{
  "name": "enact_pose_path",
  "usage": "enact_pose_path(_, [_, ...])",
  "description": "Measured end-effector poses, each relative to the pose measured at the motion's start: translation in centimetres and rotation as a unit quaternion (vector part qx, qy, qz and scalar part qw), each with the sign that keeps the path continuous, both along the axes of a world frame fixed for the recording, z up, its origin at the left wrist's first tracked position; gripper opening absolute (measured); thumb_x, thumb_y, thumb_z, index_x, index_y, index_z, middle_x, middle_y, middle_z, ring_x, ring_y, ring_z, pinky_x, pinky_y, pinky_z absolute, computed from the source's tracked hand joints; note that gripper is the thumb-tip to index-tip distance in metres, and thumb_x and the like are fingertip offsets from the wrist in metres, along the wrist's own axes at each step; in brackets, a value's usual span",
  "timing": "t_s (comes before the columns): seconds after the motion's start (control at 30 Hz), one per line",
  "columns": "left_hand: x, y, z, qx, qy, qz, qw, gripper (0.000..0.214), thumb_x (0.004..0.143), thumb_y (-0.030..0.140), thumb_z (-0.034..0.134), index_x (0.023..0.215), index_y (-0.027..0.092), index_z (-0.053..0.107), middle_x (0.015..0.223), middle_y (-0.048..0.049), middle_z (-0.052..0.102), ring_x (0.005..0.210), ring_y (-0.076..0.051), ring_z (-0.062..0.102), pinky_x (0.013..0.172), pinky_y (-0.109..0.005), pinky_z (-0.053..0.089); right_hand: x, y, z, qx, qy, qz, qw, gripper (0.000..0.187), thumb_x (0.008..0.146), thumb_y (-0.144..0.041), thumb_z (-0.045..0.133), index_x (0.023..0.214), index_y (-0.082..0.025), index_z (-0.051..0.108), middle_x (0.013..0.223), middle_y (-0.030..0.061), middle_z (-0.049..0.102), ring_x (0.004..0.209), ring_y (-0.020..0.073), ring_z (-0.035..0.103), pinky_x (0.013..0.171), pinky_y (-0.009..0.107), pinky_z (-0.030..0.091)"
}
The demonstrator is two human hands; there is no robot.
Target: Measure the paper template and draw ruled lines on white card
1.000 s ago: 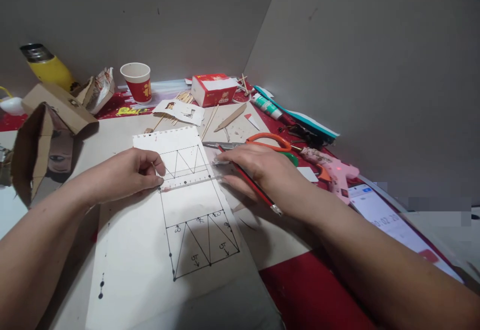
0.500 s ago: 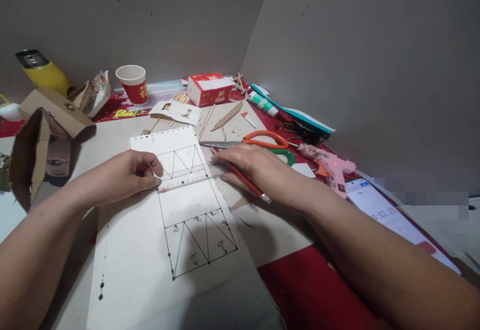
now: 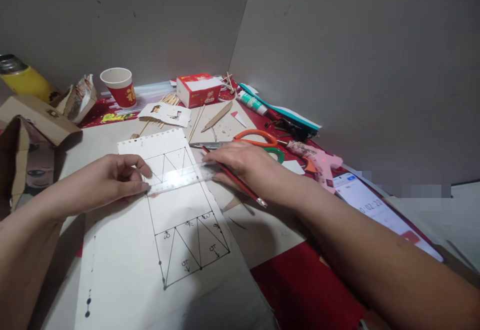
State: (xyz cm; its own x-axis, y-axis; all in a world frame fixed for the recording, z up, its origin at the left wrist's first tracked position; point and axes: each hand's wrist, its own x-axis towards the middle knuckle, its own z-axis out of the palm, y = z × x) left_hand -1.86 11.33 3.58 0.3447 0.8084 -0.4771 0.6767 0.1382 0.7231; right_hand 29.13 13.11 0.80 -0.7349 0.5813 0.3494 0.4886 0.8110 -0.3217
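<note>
Bare left hand [image 3: 123,177] pinches one end of a clear, flat plastic ruler [image 3: 180,179] between thumb and fingertips, as the head view shows; the bare right hand [image 3: 247,167] closes thumb and fingers on the other end while also carrying a slim red-and-black pencil [image 3: 245,187]. The ruler spans the upper part of a white, black-inked paper sheet [image 3: 123,250], its right end reaching past the sheet's right edge; whether it lies flat on the sheet or slightly above, I cannot tell. It looks light and stiff, and its glossy face would likely slide on paper; bending might crack it, so the two ends seem the sound holds. The pencil should be light and rigid, best taken near its point. The sheet appears likely to shift or crease; its left margin suits a steadying palm.
</note>
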Motion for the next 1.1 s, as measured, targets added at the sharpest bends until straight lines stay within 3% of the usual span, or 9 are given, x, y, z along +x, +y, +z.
enact_pose_path(0.2, [0.1,-0.2,1.0,-0.02,-0.016,0.038,0.999,0.033,0.083,0.047,0.067,0.105,0.023,0.063,0.065,0.0016,0.061,0.059,-0.014,0.051,0.051,-0.024,0.035,0.1,-0.2,1.1,0.032,0.037,0.015,0.999,0.023,0.099,-0.033,0.053,0.108,-0.016,0.066,0.099,0.0089,0.073,0.091,0.0207,0.065,0.081,0.034,0.049])
enact_pose_path(0.3, [-0.1,-0.3,1.4,-0.037,-0.056,0.043,0.997,0.022,0.086,0.043,0.064,0.087,0.021,0.064,0.063,0.0028,0.059,0.059,-0.012,0.052,0.056,-0.023,0.036,0.2,-0.4,1.5,0.036,0.043,0.018,0.998,0.022,0.099,-0.029,0.052,0.11,-0.016,0.066,0.101,0.0092,0.073,0.092,0.0206,0.066,0.083,0.035,0.049])
enact_pose_path(0.4, [-0.3,-0.4,1.7,-0.047,-0.09,0.053,0.993,0.024,0.084,0.042,0.065,0.075,0.019,0.062,0.064,0.0012,0.062,0.058,-0.012,0.053,0.058,-0.023,0.039,0.3,-0.5,1.8,0.037,0.049,0.019,0.998,0.021,0.097,-0.027,0.054,0.111,-0.017,0.065,0.101,0.009,0.073,0.093,0.0206,0.066,0.084,0.036,0.049])
enact_pose_path(0.6, [-0.2,-0.4,2.4,-0.051,-0.087,0.073,0.992,0.025,0.077,0.044,0.071,0.073,0.02,0.064,0.062,0.0001,0.065,0.055,-0.012,0.054,0.056,-0.024,0.041,0.4,-0.6,2.0,0.033,0.054,0.02,0.998,0.018,0.095,-0.024,0.056,0.109,-0.016,0.066,0.099,0.0083,0.073,0.092,0.0199,0.065,0.085,0.034,0.049])
enact_pose_path(1.1, [0.0,-0.2,2.3,-0.055,-0.083,0.058,0.993,0.025,0.078,0.044,0.07,0.073,0.02,0.065,0.064,-0.0011,0.065,0.057,-0.014,0.054,0.058,-0.026,0.042,0.6,-0.6,1.9,0.03,0.045,0.024,0.998,0.017,0.096,-0.025,0.053,0.105,-0.017,0.066,0.102,0.0098,0.072,0.096,0.0222,0.064,0.087,0.037,0.047])
